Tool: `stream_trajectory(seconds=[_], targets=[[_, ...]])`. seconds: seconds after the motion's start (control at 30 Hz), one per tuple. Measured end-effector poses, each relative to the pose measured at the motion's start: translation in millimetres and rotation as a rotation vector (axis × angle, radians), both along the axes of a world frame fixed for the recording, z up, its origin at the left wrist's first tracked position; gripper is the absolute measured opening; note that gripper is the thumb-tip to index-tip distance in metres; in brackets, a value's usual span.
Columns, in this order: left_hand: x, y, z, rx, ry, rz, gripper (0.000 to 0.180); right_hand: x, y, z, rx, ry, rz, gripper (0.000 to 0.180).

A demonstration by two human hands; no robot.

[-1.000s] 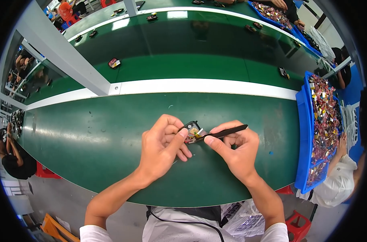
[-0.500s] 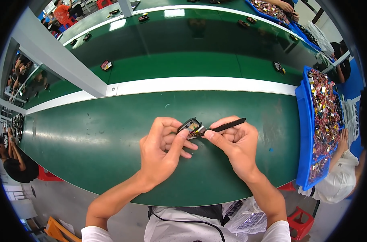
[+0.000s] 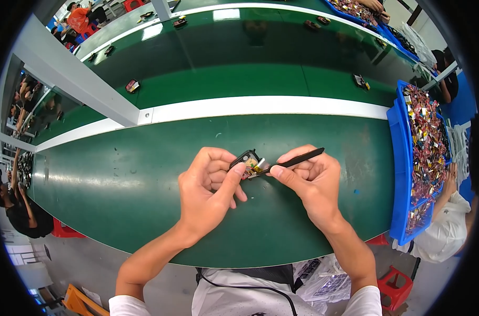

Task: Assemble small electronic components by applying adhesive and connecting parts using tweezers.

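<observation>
You get bright, even overhead light here; ceiling lamps glare as white patches on the far green belt (image 3: 234,37). The near table (image 3: 118,179) has a soft sheen, shadows under your hands stay faint. Focus is sharp at centre. Fisheye bends the white strip (image 3: 260,107) hard, a black vignette rings the frame, rim detail goes small and smeared.

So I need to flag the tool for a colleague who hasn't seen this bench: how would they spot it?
Start at the green workbench, near edge, where two hands meet. The right hand pinches a thin black stick tool, angled up to the right, tip at the small black device in the left hand. It is the only long, slim item there.
</observation>
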State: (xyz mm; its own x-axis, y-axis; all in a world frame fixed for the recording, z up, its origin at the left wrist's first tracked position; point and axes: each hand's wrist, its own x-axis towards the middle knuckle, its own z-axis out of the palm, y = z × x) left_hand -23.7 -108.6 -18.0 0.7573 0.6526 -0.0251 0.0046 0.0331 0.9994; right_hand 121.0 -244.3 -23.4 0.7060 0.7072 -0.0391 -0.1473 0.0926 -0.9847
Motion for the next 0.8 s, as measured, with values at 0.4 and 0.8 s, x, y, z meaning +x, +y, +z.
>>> stream_trajectory(seconds=[0.4, 0.8], targets=[[-1.8, 13.2, -5.4, -0.202, -0.007, -0.140, 0.027, -0.8, -3.5, -1.2, 0.051, -0.217, 0.080, 0.013], [-3.3, 15.4, -11.8, -0.272, -0.047, -0.260, 0.033, -2.9, -5.1, -1.1, 0.041, -0.452, 0.055, 0.009]])
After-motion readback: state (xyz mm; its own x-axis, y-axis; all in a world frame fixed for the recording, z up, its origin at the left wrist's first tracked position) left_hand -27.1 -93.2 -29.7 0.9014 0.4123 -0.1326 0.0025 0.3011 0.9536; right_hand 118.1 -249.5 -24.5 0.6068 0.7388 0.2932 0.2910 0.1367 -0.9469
